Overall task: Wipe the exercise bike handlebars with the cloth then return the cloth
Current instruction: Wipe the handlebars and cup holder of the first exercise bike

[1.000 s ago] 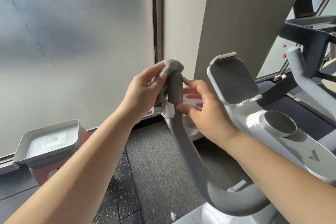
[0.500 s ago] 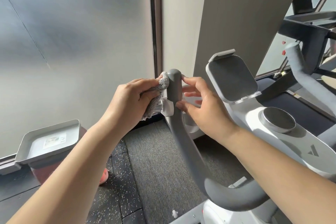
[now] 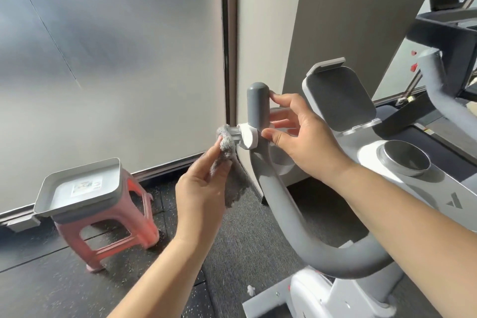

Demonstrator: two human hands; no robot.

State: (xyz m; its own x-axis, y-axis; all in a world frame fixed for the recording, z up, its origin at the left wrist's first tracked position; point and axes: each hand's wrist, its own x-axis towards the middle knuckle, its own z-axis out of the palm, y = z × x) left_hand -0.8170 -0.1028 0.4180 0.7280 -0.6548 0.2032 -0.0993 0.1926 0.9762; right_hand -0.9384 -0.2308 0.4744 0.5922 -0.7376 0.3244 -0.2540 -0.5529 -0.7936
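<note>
The bike's grey handlebar (image 3: pixel 258 108) rises upright in the middle, then curves down and right toward the white frame. A white clamp (image 3: pixel 247 138) with a short grey stub sticks out of its left side. My left hand (image 3: pixel 204 188) pinches a grey cloth (image 3: pixel 227 146) and presses its bunched end against that stub; the rest of the cloth hangs down behind my fingers. My right hand (image 3: pixel 302 137) holds the right side of the handlebar, fingertip near the top cap and thumb by the clamp.
A grey tray (image 3: pixel 80 188) sits on a pink plastic stool (image 3: pixel 113 230) at the lower left, by the frosted glass wall. The bike's console with a tablet holder (image 3: pixel 338 100) and a round knob (image 3: pixel 405 160) lies to the right. A treadmill (image 3: pixel 438 33) stands at far right.
My left hand brought the cloth down from the handlebar's top cap to the clamp stub on its left side. The top cap is now bare. My right hand stayed on the bar.
</note>
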